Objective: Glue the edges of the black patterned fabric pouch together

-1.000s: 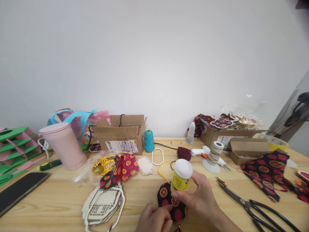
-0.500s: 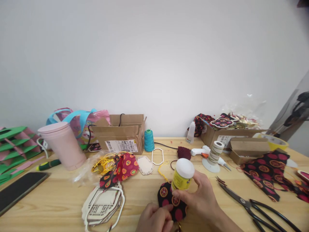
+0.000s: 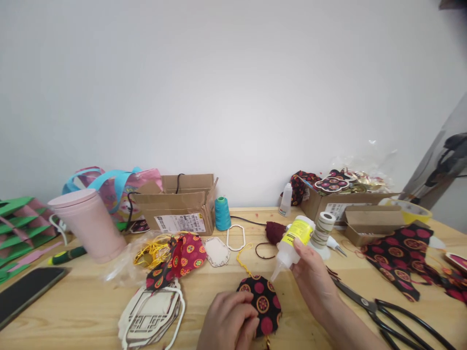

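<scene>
My right hand grips a glue bottle with a yellow label, tilted so its clear nozzle points down and left. The nozzle tip is just above the upper right edge of a fabric-covered piece, black with red and orange round motifs, lying on the table. A yellow cord loop extends from the top of this piece. My left hand has its fingers bent over the piece's left edge, holding it; the thumb side is partly hidden.
Black-handled scissors lie at the right beside patterned cloth. White cut-out frames are stacked at the left, near a phone and a pink tumbler. Behind stand a cardboard box, teal thread and a string spool.
The glue bottle has turned from base up to its side tilted, its nozzle now visible at the fabric piece's edge. My left hand's fingers have shifted up along the piece's left side.
</scene>
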A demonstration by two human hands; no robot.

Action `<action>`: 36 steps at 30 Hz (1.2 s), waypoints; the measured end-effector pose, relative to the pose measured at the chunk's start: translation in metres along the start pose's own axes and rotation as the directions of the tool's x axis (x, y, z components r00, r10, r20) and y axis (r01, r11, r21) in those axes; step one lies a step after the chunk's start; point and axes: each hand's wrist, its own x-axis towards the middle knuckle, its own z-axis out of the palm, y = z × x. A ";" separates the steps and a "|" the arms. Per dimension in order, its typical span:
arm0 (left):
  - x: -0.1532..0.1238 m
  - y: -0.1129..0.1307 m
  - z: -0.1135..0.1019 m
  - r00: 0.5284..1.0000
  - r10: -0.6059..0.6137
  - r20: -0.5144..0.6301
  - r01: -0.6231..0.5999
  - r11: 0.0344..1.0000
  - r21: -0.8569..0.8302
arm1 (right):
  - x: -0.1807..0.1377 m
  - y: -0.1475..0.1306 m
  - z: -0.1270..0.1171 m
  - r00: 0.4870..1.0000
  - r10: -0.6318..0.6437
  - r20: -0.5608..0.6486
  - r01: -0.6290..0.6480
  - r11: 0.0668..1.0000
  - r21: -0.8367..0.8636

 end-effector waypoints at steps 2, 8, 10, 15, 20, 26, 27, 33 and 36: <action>0.011 0.000 -0.003 0.998 0.032 0.062 -0.034 0.999 0.042 | 0.000 0.000 0.000 1.000 0.005 0.009 -0.006 1.000 0.005; 0.027 0.007 0.004 0.984 -0.059 0.170 0.043 0.994 0.099 | 0.000 -0.002 0.001 1.000 -0.023 0.006 0.023 0.999 0.042; 0.027 0.007 0.005 0.980 -0.057 0.191 0.036 0.993 0.115 | -0.001 -0.004 0.003 1.000 -0.023 0.003 0.023 0.998 0.058; 0.026 0.003 0.006 0.978 -0.017 0.210 -0.013 0.990 0.141 | -0.002 -0.005 0.002 1.000 -0.011 0.008 0.011 0.998 0.059; 0.025 -0.001 0.009 0.982 0.028 0.186 -0.049 0.993 0.111 | -0.001 -0.004 0.001 1.000 -0.025 0.014 0.024 0.998 0.049; 0.021 -0.008 0.003 0.988 0.060 0.143 -0.070 0.995 0.066 | -0.001 -0.006 0.003 1.000 -0.005 -0.013 0.005 0.998 0.056; 0.020 -0.011 0.001 0.987 0.103 0.123 -0.114 0.989 0.089 | -0.001 -0.006 0.003 1.000 -0.001 -0.013 0.002 0.998 0.060; 0.011 -0.022 0.004 0.911 0.413 -0.001 -0.389 0.858 0.335 | 0.002 -0.002 0.001 1.000 -0.008 0.007 0.007 0.998 0.057; 0.006 -0.026 0.010 0.875 0.480 0.061 -0.454 0.770 0.449 | 0.002 -0.002 0.000 1.000 -0.018 0.015 0.017 0.998 0.064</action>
